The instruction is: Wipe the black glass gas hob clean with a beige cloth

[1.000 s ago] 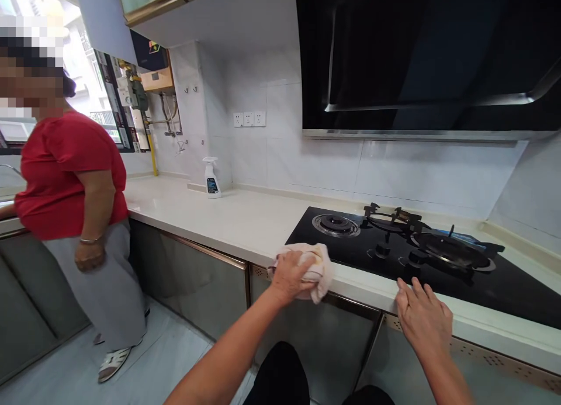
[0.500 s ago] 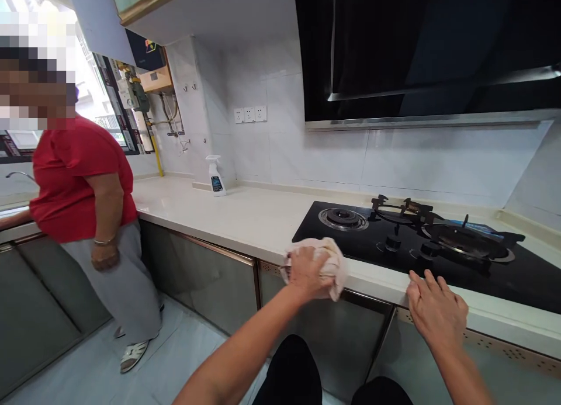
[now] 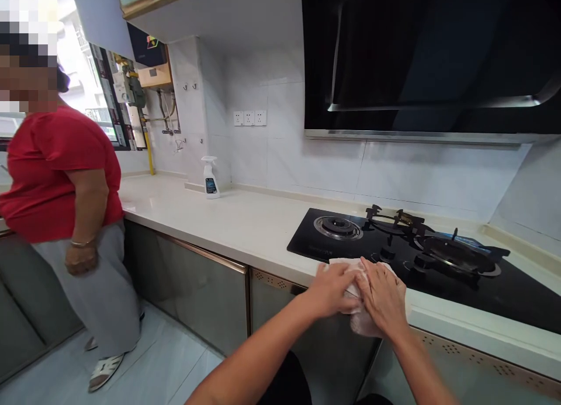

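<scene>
Pale pink fabric cloth (image 3: 364, 324), bunched at front edge of white bench (image 3: 245, 222); probably light, pliant, best taken by folds. Left hand (image 3: 333, 291): grip pinches cloth. Right hand (image 3: 386, 294): laid over, closure unclear.

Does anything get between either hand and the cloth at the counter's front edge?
Nothing visible does: the left hand and right hand are both directly on the cloth. The spray bottle stands farther back along the counter, and the cooktop's burner lies beyond the hands, so neither intervenes.
</scene>
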`<state>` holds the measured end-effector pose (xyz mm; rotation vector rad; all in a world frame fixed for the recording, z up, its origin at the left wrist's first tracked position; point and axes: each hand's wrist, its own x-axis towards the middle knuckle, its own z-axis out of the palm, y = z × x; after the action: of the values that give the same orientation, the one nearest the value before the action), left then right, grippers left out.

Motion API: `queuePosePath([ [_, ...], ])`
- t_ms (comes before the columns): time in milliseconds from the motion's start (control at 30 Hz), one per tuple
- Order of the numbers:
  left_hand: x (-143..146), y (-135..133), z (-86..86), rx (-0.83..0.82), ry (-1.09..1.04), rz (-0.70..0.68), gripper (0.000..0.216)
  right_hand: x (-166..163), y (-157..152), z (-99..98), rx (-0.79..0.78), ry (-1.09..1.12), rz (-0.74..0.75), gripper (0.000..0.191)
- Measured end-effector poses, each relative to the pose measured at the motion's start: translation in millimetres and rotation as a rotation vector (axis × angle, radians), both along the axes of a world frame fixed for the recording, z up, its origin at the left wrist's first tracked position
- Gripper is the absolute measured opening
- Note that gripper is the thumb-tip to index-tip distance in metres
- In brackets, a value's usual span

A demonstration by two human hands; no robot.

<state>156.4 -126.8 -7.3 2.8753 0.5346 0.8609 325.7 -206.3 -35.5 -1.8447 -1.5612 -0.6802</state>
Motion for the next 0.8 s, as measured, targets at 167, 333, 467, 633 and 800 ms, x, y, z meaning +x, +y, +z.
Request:
queuePosePath([
  [167, -66.0, 56.0, 18.0, -0.058, -0.08, 0.463, 0.029, -5.3, 1.6, 1.0, -0.103, -0.103, -0.065, 0.048],
  [333, -66.9, 82.2, 23.5, -0.054, -0.054, 0.561, 0.03, -36.0, 21.9, 20.9, -0.231, -0.127, -0.011, 0.05],
  [467, -62.0, 84.9, 18.5, -0.063, -0.015, 0.607, 0.036, -56.4, 48.0, 34.9, -0.292, -0.139, 0.142, 0.052],
  [633, -67.2, 85.2, 17.3, -0.059, 0.086, 0.612, 0.04, -42.2, 57.5, 45.7, -0.303, -0.084, 0.243, 0.041],
  [800, -68.0, 83.1, 18.1, -0.038, 0.106, 0.622, 0.043, 8.9, 28.6, 44.2, -0.262, -0.019, 0.144, 0.038],
])
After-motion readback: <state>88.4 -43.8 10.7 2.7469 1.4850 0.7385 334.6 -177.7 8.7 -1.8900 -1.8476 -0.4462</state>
